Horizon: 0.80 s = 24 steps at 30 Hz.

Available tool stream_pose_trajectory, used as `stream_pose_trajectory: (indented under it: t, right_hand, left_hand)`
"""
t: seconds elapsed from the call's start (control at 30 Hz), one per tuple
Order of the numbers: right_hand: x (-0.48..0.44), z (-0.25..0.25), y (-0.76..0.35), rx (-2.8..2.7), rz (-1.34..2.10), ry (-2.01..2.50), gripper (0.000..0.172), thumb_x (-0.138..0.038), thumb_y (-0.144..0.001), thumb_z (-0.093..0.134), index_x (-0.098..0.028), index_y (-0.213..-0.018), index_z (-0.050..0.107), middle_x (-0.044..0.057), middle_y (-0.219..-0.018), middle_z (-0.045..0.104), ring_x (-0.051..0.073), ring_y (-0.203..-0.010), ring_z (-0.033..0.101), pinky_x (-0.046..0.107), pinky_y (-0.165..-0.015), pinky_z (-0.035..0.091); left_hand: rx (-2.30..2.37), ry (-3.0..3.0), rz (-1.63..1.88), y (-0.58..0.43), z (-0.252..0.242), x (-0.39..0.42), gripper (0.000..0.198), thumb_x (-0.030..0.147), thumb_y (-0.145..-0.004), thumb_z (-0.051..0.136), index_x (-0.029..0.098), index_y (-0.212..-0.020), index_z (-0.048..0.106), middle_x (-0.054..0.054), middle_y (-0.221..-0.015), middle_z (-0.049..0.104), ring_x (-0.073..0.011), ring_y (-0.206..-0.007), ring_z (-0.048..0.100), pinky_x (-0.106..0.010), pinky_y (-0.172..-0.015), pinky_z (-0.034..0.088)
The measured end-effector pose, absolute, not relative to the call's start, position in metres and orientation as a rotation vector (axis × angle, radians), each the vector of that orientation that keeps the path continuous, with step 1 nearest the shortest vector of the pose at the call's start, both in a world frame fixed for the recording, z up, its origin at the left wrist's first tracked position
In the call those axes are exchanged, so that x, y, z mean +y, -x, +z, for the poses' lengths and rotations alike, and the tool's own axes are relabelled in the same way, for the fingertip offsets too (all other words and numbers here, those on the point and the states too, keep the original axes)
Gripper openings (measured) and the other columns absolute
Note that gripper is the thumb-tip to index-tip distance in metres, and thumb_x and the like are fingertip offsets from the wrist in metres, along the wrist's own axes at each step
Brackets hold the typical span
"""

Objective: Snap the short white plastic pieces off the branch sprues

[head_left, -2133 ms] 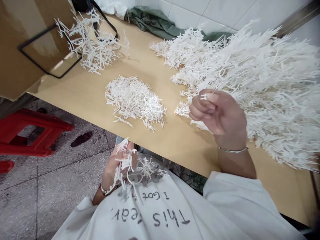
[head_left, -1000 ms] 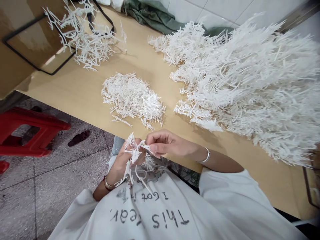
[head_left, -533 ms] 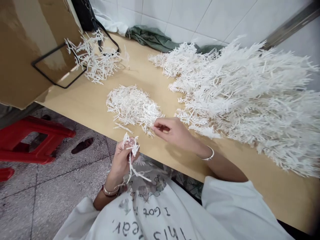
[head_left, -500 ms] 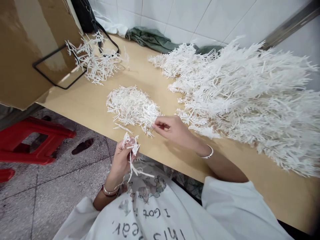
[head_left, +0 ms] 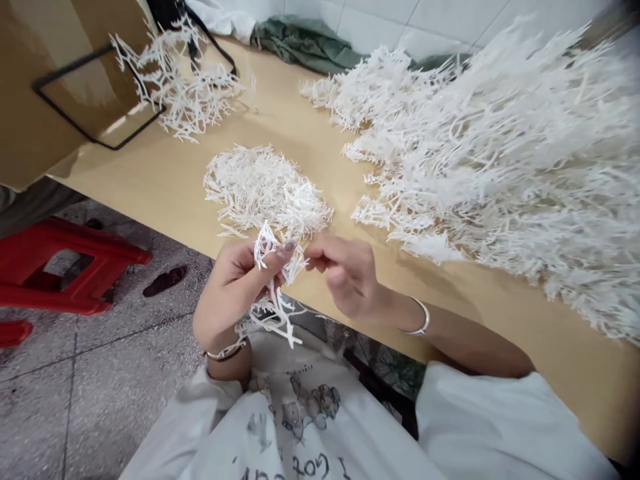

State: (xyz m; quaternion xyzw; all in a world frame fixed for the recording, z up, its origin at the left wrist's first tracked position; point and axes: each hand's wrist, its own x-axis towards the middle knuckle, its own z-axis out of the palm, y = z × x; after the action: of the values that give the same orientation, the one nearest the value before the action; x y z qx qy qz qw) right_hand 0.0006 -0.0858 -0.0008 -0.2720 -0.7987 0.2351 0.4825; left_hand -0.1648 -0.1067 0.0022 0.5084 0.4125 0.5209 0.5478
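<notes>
My left hand [head_left: 233,283] is closed around white, branching plastic-like strands [head_left: 280,310], with thin ends sticking up past the thumb and longer ones dangling below. Close by on the right, the fingers of my right hand [head_left: 353,277] are pinched together at the edge of those strands. Whatever sits between these fingertips is too small and blurred to make out. Just beyond both hands lies a low pile of short white sprigs [head_left: 260,183] on the tan table [head_left: 320,137].
A big heap of white branching strands [head_left: 490,153] covers the table's right side. At the back left lies a looser tangle of them [head_left: 193,93], near a black wire frame [head_left: 95,137] and a cardboard box [head_left: 50,87]. A red stool [head_left: 75,267] stands on the floor at left.
My left hand has risen and moved right with the strands. My right hand has drawn back from the pile's edge to meet it. The view has shifted slightly.
</notes>
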Motion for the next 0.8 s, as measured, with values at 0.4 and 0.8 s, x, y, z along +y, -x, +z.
stream_pose_trajectory:
  t: [0.4,0.8]
  right_hand:
    - [-0.103,-0.007,0.007,-2.058,0.851,0.725,0.030,-0.019,-0.090,0.047,-0.016,-0.061,0.040,-0.006,-0.054,0.032,0.003,-0.047,0.030,0.018,-0.046,0.025]
    - [-0.116,-0.008,0.012,-1.862,0.982,0.548,0.028,-0.017,-0.091,0.038,-0.018,-0.063,0.037,-0.004,-0.055,0.033,0.006,-0.047,0.031,0.021,-0.046,0.027]
  left_hand:
    - [0.895,-1.435,1.327,0.167,-0.026,-0.114,0.022,0.023,-0.082,0.064,0.015,-0.062,0.056,0.004,-0.050,0.047,-0.0054,-0.044,0.036,-0.020,-0.044,0.031]
    - [0.553,-0.579,1.304,0.134,-0.022,-0.132,0.037,0.040,-0.072,0.070,0.018,-0.058,0.044,0.008,-0.044,0.030,-0.0034,-0.036,0.022,-0.018,-0.035,0.021]
